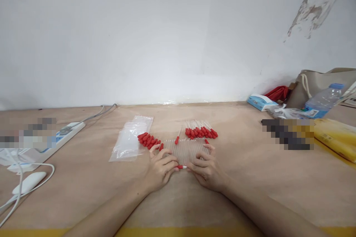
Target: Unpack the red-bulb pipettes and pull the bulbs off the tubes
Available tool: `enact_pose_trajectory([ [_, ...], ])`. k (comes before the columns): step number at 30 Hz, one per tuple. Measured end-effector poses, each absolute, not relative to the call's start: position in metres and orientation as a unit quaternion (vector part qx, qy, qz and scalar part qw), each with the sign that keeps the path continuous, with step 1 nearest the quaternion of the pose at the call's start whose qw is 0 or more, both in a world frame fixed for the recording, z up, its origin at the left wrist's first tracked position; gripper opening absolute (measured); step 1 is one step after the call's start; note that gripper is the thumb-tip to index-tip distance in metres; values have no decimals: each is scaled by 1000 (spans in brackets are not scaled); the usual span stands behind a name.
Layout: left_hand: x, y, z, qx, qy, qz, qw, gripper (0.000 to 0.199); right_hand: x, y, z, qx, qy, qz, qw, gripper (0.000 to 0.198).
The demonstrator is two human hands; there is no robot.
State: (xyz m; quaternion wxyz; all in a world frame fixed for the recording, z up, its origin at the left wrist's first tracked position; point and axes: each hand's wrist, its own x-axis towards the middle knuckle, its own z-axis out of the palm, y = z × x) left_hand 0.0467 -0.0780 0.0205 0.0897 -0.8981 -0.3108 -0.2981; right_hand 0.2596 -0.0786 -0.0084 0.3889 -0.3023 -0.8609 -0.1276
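My left hand pinches a red rubber dropper bulb between thumb and fingers. Its open end meets a clear dropper tube, pinched by my right hand; how far the tube sits inside is too small to tell. Behind both hands lies a row of clear tubes. Loose red bulbs are heaped just beyond my left fingers. Bulb-capped droppers lie side by side past the row, and a single dropper rests at its far edge. Another red bulb shows by my right fingertips.
Clear plastic bags lie left of the bulbs. A white power strip with cables is at far left. On the right are a tissue pack, a plastic bottle and a yellow package. A white wall borders the table.
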Motion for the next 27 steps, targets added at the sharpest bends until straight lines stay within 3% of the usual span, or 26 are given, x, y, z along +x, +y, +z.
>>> enact_pose_trajectory([
  [8,3,-57,17,-831,-385,-397,59,16,285,-64,-5,-388,-788,-119,464,22],
  [13,-12,-31,28,-707,-505,-487,94,25,266,-56,-7,-440,-770,-95,452,31],
  [16,-27,-17,31,-673,-549,-488,83,30,260,-55,-6,-465,-750,-101,459,19],
  [20,-43,-5,25,-652,-597,-466,41,32,264,-54,-5,-471,-751,-163,433,18],
  [27,-45,-3,21,-664,-640,-373,96,20,263,-58,-4,-478,-760,-201,391,17],
])
